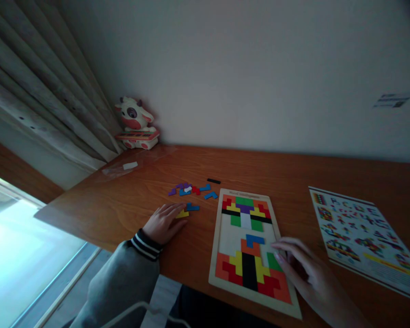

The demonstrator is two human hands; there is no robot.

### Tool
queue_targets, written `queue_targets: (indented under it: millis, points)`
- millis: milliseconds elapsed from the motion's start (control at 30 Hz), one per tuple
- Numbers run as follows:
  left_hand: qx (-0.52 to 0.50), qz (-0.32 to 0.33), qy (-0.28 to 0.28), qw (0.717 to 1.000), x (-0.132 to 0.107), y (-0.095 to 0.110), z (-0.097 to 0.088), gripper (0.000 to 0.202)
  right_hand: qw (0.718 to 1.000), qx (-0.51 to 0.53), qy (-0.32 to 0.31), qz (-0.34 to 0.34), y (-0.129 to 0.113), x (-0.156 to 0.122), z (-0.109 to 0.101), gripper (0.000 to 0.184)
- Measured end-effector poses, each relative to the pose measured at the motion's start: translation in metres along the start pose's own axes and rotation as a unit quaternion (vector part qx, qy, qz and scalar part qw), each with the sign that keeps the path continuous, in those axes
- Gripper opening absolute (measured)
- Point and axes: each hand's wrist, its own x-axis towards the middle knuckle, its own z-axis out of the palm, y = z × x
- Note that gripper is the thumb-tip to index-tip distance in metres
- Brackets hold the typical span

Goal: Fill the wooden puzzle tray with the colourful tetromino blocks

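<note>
My left hand lies flat on the table with its fingers stretched out. Its fingertips reach a yellow puzzle piece, partly covered by them, beside a blue piece. Over the right edge of the wooden puzzle board is my right hand, thumb and index finger slightly apart, with nothing visible between them. It is nearest a green piece. Coloured pieces fill the board's top and bottom; in its middle, a blue piece touches an orange piece, with bare board on both sides.
Loose purple, red and blue pieces lie behind my left hand, near a black bar. A printed pattern sheet is at right. A cow toy with a keyboard and clear plastic wrapping are at back left.
</note>
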Motion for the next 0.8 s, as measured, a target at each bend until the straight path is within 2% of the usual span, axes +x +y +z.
queue_targets:
  millis: [167, 333, 467, 533, 633, 733, 800]
  points:
    - [0.012, 0.024, -0.049, 0.998, 0.010, -0.007, 0.004, 0.044, 1.000, -0.003, -0.002, 0.000, 0.003, -0.002, 0.001, 0.023]
    - [-0.014, 0.053, -0.035, 0.998, 0.033, -0.020, 0.021, 0.035, 1.000, -0.005, 0.014, 0.006, -0.002, -0.001, -0.002, 0.024]
    - [-0.050, 0.074, 0.013, 0.996, 0.043, -0.022, 0.032, 0.029, 1.000, -0.001, 0.027, 0.006, -0.008, 0.001, -0.003, 0.024]
    - [-0.069, 0.083, 0.030, 0.994, 0.045, -0.019, 0.033, 0.028, 1.000, -0.001, 0.026, 0.007, -0.009, 0.002, -0.003, 0.024]
    - [-0.087, 0.090, 0.023, 0.992, 0.047, -0.014, 0.028, 0.026, 1.000, -0.002, 0.023, 0.006, -0.009, 0.003, -0.002, 0.024]
    - [-0.075, 0.112, 0.007, 0.991, 0.050, -0.012, 0.026, 0.027, 1.000, -0.003, 0.026, -0.001, -0.007, 0.002, -0.002, 0.023]
    - [-0.055, 0.126, 0.015, 0.990, 0.052, -0.012, 0.026, 0.028, 1.000, -0.004, 0.024, -0.004, -0.006, 0.002, -0.002, 0.022]
